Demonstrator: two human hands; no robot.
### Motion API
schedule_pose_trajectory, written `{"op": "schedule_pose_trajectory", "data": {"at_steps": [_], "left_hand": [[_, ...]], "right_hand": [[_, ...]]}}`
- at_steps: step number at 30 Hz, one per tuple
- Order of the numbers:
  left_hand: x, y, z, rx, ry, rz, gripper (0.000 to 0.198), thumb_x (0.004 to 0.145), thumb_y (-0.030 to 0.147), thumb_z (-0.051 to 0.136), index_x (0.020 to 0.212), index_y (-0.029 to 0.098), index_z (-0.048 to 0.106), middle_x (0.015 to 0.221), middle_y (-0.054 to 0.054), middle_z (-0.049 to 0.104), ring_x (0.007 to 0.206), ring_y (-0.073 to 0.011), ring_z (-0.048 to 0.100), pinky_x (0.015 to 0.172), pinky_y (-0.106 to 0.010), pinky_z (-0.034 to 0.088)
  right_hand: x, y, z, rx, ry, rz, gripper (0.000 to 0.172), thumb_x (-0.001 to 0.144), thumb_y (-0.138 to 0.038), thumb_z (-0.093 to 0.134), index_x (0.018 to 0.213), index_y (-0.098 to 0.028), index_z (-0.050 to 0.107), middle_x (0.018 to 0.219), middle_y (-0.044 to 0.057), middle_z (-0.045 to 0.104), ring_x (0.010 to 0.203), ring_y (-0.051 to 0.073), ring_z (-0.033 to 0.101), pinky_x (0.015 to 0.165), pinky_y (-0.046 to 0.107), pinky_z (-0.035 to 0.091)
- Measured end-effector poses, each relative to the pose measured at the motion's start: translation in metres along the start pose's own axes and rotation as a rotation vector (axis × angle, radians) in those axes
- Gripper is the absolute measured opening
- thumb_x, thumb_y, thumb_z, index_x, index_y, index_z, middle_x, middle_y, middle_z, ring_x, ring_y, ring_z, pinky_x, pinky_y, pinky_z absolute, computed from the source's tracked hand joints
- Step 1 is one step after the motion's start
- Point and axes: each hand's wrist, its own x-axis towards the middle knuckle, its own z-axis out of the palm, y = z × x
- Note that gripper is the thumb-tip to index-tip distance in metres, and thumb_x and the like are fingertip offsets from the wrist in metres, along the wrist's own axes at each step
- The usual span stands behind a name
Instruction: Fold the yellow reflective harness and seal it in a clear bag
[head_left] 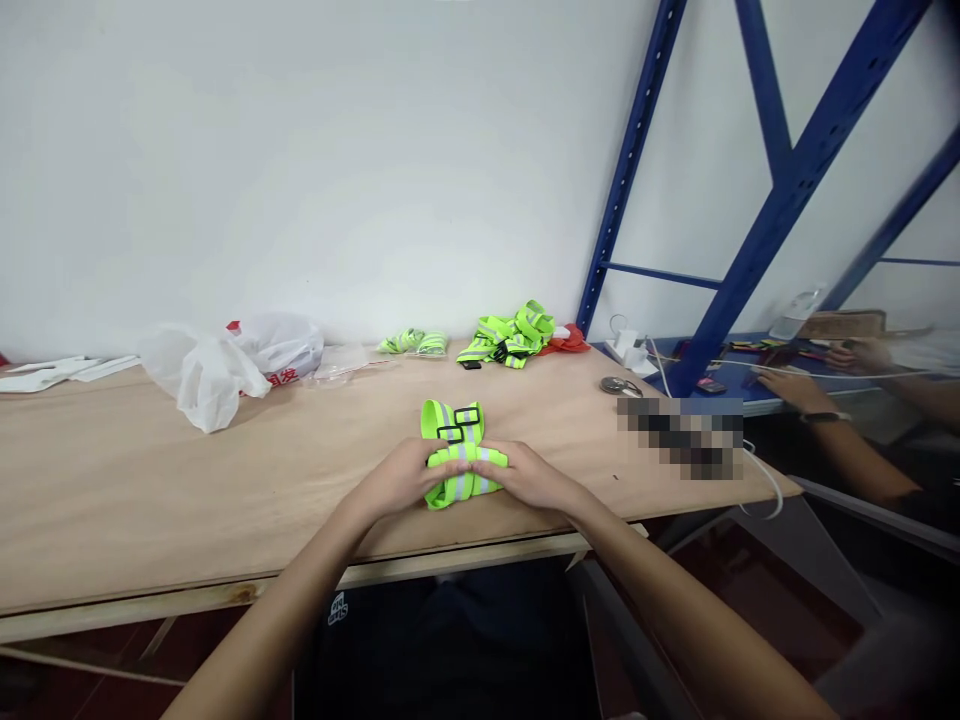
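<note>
A folded bundle of neon-yellow reflective straps point(456, 487) with grey stripes lies near the table's front edge. From the left, my left hand point(401, 475) grips it, the thumb laid across the front. My right hand point(534, 474) holds the opposite side in the same way, and both thumbs nearly meet at the middle. Behind the thumbs, the looped straps stand up with two black slide buckles point(450, 434) showing. Most fingers of both hands are hidden behind the bundle.
Along the wall lie white plastic bags point(217, 375), small packed strap bundles point(431, 344) and a loose strap pile point(517, 335) with a black buckle. A blue metal rack point(750, 250) rises at the right. Beyond it, another person's hand point(795, 387) rests at a blue table.
</note>
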Motion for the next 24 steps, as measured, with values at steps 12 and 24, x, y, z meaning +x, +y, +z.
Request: {"op": "schedule_pose_trajectory", "data": {"at_steps": [12,24], "left_hand": [[0.042,-0.016,0.01,0.27,0.325,-0.065,0.024,0.097,0.039,0.053,0.083,0.02,0.057,0.087,-0.005,0.062,0.082,-0.0214,0.059,0.071,-0.029,0.041],[0.0,-0.026,0.025,0.484,0.116,0.153,0.051,0.105,0.037,0.033,0.145,0.01,0.049,0.153,-0.017,0.049,0.144,-0.028,0.043,0.119,-0.044,0.033]], "right_hand": [[0.02,0.016,0.013,-0.769,0.274,0.17,0.049,0.096,-0.058,0.055,0.12,-0.015,0.059,0.117,0.017,0.064,0.105,0.031,0.062,0.084,0.04,0.051],[0.019,0.014,0.015,-0.934,0.122,-0.142,0.03,0.104,-0.027,0.045,0.096,-0.016,0.071,0.096,0.015,0.07,0.097,0.028,0.064,0.087,0.041,0.05]]}}
